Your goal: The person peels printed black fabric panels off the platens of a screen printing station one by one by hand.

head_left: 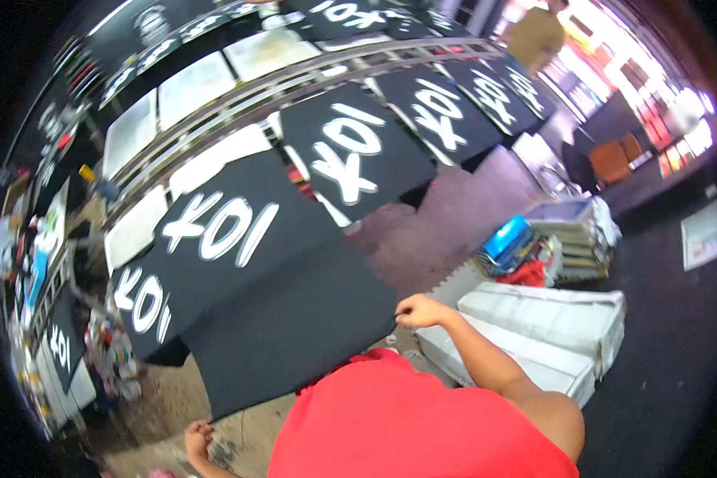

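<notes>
A large piece of black printed fabric (287,295) with white "KOI" lettering is stretched towards me, its far part lying on the print table. My left hand (199,438) is closed at its near left corner. At the near right corner, my right hand (421,311) pinches the edge between thumb and fingers. The fabric's near half hangs between my hands, fairly flat and without print. Beside it on the left lies another black piece (143,307) with the same lettering. To the right, a further black printed piece (354,151) lies flat on its board.
White boards (195,88) and a metal rail (303,92) run along the table. Long white boxes (542,319) stand close on my right, with a blue shiny package (508,243) behind them. A person (536,38) stands at the far right end. Clutter (111,350) lies at left.
</notes>
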`<state>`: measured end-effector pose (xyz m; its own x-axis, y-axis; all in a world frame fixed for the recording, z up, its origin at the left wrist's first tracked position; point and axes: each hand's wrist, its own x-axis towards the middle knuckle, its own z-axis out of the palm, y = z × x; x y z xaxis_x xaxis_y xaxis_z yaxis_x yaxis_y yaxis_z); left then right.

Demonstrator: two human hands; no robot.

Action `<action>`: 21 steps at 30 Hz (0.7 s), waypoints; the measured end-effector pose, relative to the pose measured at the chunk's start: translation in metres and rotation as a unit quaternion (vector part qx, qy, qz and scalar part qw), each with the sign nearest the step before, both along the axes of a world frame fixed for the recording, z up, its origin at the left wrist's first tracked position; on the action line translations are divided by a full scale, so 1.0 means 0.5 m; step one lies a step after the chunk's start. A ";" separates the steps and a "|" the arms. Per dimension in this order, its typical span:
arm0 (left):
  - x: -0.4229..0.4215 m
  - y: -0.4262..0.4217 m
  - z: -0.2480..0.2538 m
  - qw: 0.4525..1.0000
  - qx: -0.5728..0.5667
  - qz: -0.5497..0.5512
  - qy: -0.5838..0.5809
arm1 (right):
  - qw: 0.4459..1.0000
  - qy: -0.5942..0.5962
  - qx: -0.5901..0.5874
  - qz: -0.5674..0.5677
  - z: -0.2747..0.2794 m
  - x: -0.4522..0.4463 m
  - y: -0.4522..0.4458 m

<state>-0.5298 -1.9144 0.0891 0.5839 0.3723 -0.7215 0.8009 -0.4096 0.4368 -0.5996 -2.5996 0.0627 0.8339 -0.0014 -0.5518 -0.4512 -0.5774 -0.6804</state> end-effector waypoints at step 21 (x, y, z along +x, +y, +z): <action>0.438 -0.927 -0.226 0.773 -0.358 -0.523 0.016 | 0.927 0.101 -0.239 -0.271 -0.304 0.080 -0.353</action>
